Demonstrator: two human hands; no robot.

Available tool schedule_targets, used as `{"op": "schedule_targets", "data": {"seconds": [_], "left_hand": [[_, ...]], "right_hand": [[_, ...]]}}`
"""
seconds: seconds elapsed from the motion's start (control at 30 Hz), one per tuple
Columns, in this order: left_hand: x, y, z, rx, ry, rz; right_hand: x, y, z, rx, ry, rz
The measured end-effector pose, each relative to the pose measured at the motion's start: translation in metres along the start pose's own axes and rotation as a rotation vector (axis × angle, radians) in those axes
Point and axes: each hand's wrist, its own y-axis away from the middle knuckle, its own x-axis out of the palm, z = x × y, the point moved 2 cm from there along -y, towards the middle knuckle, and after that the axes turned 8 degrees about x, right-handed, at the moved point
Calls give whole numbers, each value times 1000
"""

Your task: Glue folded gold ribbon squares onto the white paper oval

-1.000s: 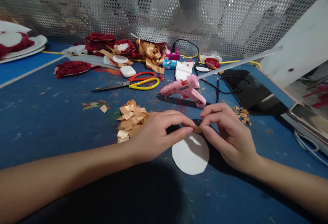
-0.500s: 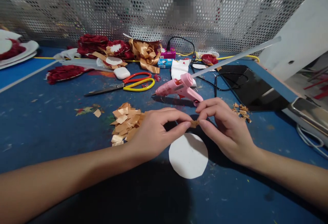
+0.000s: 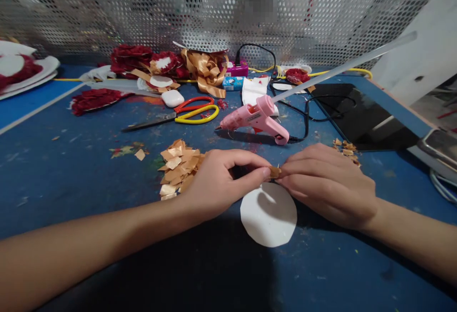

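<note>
Between the fingertips of both hands is a small gold ribbon piece (image 3: 274,172). My left hand (image 3: 223,179) pinches its left side between thumb and index finger. My right hand (image 3: 328,186) has its fingers together and pinches the piece's right end. Just below the hands, a white paper disc (image 3: 269,217) lies flat on the blue table (image 3: 89,174). A heap of cut gold ribbon pieces (image 3: 178,167) lies left of my left hand, partly hidden by it. Beyond my hands rests a pink glue gun (image 3: 255,118) with a long clear glue stick in its back.
Red-and-yellow-handled scissors (image 3: 196,113) lie left of the glue gun near a white case (image 3: 173,98). Dark red petal pieces (image 3: 98,100) and gold ribbon (image 3: 205,72) sit farther back. A black tablet (image 3: 360,117) and gold scraps (image 3: 346,149) are on the right, before a perforated metal screen (image 3: 200,12).
My right hand has turned with its back more upward, and its fingers have drawn together at the ribbon piece. The view has shifted slightly; my left hand keeps its pinch.
</note>
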Motion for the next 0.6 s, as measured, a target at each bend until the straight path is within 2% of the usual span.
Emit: {"op": "schedule_targets", "data": {"seconds": [0.2,0.53,0.6], "left_hand": [[0,0,-1,26,-2,3],[0,0,-2,53,7,10],[0,0,-2,54,7,14]], "right_hand": [[-1,3,-3,57,19,-59],[-8,-3,-3,-33,22,-136],[-9,-7,-2,-26,27,-118]]}}
